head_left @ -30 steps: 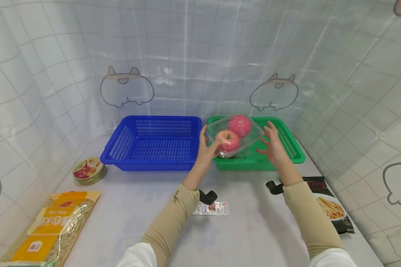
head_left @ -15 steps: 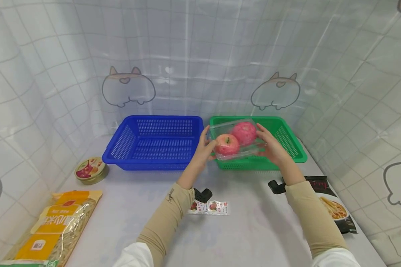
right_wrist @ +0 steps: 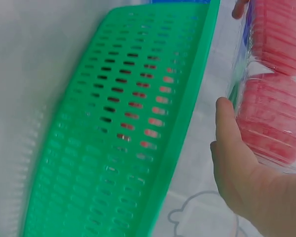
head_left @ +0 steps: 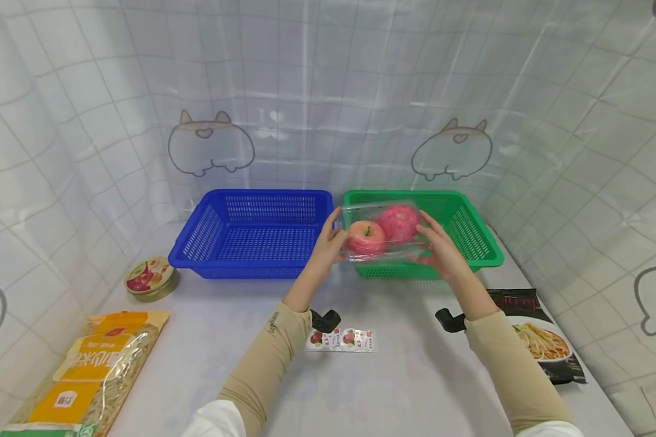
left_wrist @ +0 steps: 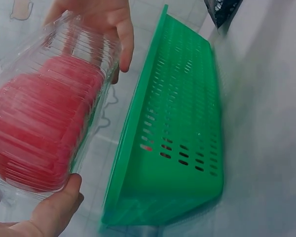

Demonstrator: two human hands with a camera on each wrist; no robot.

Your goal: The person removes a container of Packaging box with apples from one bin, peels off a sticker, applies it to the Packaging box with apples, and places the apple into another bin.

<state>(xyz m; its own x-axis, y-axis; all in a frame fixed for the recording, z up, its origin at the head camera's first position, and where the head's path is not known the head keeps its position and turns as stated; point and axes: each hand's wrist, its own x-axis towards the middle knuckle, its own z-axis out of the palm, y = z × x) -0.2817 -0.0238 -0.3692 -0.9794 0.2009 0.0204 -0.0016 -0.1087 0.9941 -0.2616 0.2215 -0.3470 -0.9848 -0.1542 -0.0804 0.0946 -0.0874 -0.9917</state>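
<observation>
A clear plastic box [head_left: 381, 244] with two red apples, one [head_left: 365, 240] at the left and a pinker one [head_left: 399, 223] at the right, is held above the green basket [head_left: 483, 252]. My left hand [head_left: 322, 247] grips its left end, thumb on the near side. The right hand [head_left: 445, 252] holds the other end with its fingers against the box. In the left wrist view, the ridged box [left_wrist: 44, 118] stands apart from the basket's wall [left_wrist: 163, 182]. Reddish patches show through the basket's slots [right_wrist: 155, 121] in the right wrist view.
A blue basket [head_left: 251, 265] stands left of the green one. On the left are a round tin [head_left: 150, 278] and a yellow food bag [head_left: 87, 370]. A printed strip [head_left: 355, 341] lies in front; a black noodle packet [head_left: 541, 340] lies right. A patterned curtain hangs behind.
My right hand has come from beside the box to hold its right end. The box has turned to lie more nearly level and sits slightly lower. My left hand keeps its grip.
</observation>
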